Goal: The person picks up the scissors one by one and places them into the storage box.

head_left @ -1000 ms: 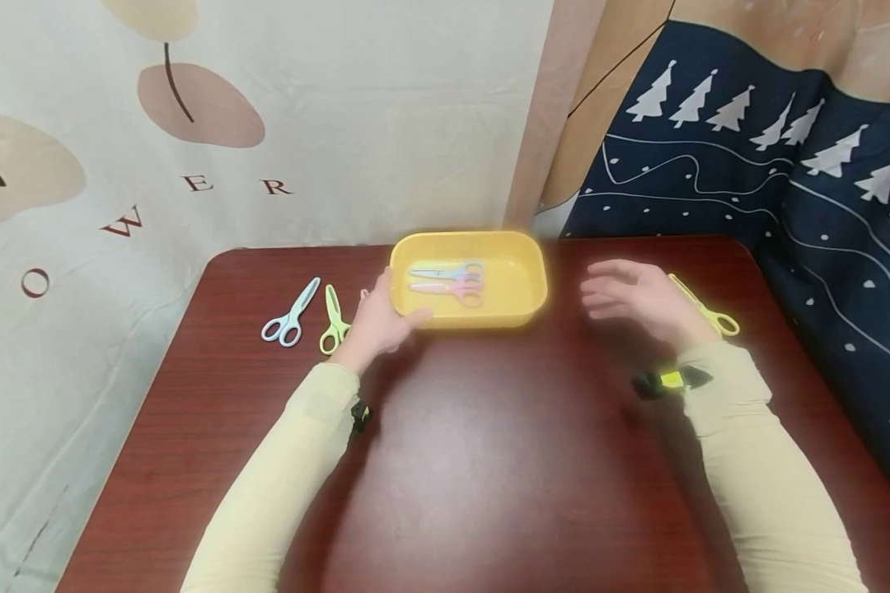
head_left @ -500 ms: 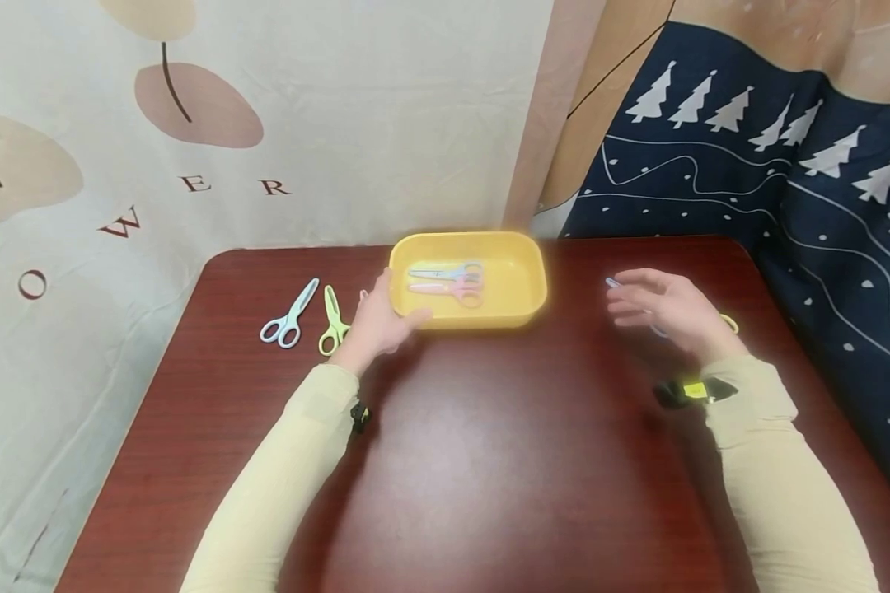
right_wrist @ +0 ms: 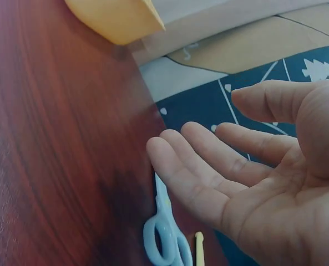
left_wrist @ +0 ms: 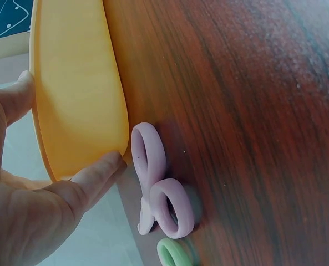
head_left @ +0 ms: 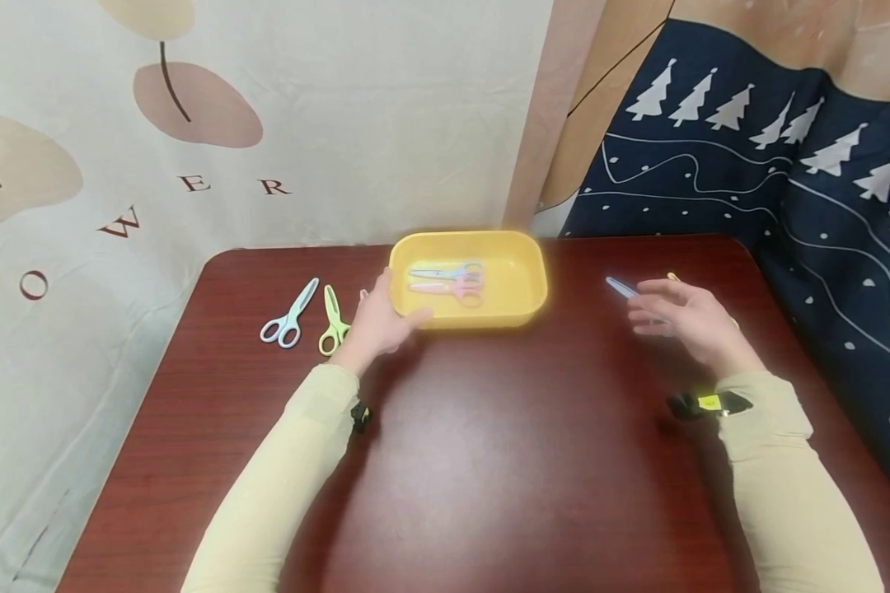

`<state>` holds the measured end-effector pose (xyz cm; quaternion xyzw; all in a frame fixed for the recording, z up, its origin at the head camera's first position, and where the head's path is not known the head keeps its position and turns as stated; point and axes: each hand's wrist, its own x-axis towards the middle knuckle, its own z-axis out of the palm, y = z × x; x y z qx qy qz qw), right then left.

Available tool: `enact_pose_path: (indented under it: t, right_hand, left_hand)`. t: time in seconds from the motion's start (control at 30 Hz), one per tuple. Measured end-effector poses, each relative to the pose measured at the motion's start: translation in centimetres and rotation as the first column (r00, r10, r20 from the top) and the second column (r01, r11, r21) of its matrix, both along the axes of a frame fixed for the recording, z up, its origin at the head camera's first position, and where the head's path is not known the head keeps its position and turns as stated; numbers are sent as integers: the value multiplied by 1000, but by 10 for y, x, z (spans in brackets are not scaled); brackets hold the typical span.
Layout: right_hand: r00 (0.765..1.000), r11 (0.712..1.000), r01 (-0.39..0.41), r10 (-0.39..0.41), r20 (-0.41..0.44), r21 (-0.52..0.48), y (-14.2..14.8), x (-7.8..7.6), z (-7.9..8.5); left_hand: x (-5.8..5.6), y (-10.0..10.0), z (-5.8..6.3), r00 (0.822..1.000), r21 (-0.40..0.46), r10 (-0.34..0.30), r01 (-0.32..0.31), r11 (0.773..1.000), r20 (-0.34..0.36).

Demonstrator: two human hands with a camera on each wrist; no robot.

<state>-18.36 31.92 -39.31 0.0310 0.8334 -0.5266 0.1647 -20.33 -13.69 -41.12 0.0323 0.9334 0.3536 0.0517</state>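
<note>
My left hand (head_left: 378, 317) grips the left end of a yellow plastic bin (head_left: 515, 311), thumb at one side and fingers on its outer wall. In the bin lie blue scissors (head_left: 456, 273) and pink scissors (head_left: 460, 288), side by side. The handle loops of lilac-pink scissors (left_wrist: 172, 208) lie on the table below the left fingers. My right hand (head_left: 686, 321) hovers with relaxed, spread fingers and nothing in the palm. Under it, light blue scissors (right_wrist: 163, 219) lie on the table, partly covered in the head view. Beside them are yellow scissors (right_wrist: 200, 249), mostly hidden.
Left of the bin, light blue scissors (head_left: 289, 317) and green scissors (head_left: 333, 319) lie on the dark red-brown table (head_left: 475, 461). A pale printed curtain (head_left: 386, 123) and a navy tree-patterned cloth (head_left: 712, 165) hang behind the table.
My right hand has moved right and slightly towards me, uncovering the blade of the blue scissors while covering most of the yellow ones. The left hand and bin stay in place.
</note>
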Motion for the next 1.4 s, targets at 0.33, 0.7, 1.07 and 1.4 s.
enact_pose_path:
  t: [0.33,0.7,1.07,1.4]
  right_hand:
    - [997,996,70,-72,-25,-46,14,10,-9]
    - [990,983,138,-138,5,-124,28,15,-18]
    - [985,984,172,-172,-4,-42,36,17,-28]
    - [986,986,163,-163,-20,20,40,18,-31]
  left_hand:
    - [0,0,-2,1000,-9,-9,9,1000,-4]
    - [0,-1,-2,1000,-6,-8,8,1000,-16]
    - [-1,-1,-2,1000,4,-10,10,1000,-10]
    - [-2,-1,-3,999,11,-22,23,1000,-25]
